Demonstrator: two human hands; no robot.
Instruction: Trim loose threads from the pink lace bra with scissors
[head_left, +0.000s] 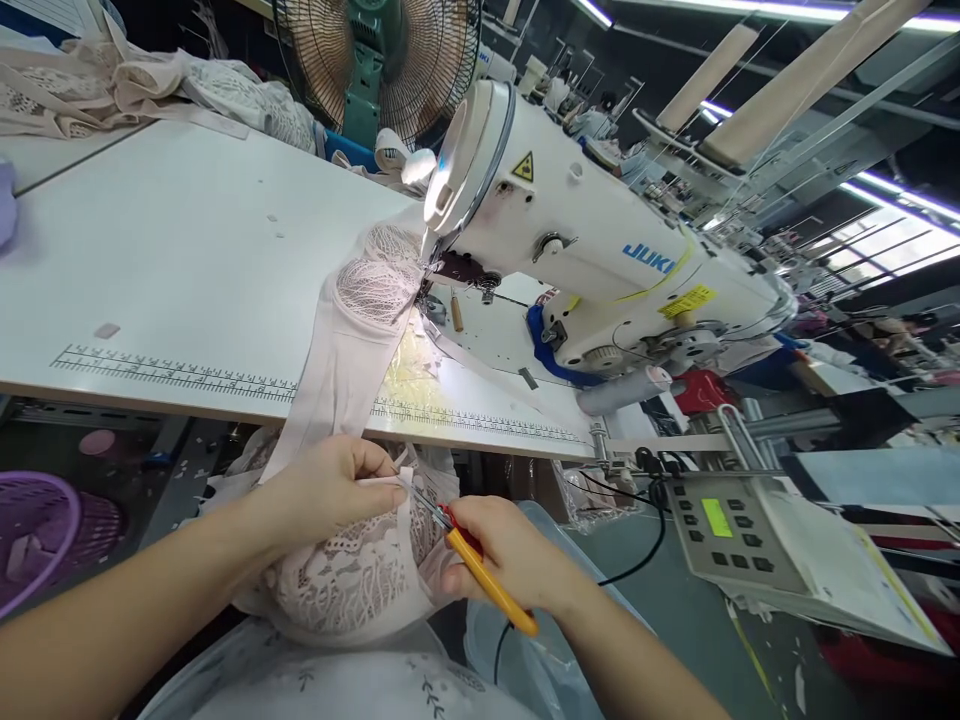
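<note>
A pale pink lace bra (360,585) hangs over the table's front edge and down onto my lap, its other part (379,290) lying under the sewing machine's needle end. My left hand (337,495) pinches a narrow pale strap or edge of the bra between thumb and fingers. My right hand (502,550) is closed around orange-and-red-handled snips (487,585). Their metal tips reach the fabric just right of my left fingertips. Whether the blades are apart or together is hard to make out.
A white sewing machine (600,220) stands on the white table (187,260), which has a printed ruler along its front. Behind are a fan (367,80) and piled lace pieces (247,95). A purple basket (75,530) stands left; a control box (727,535) is at right.
</note>
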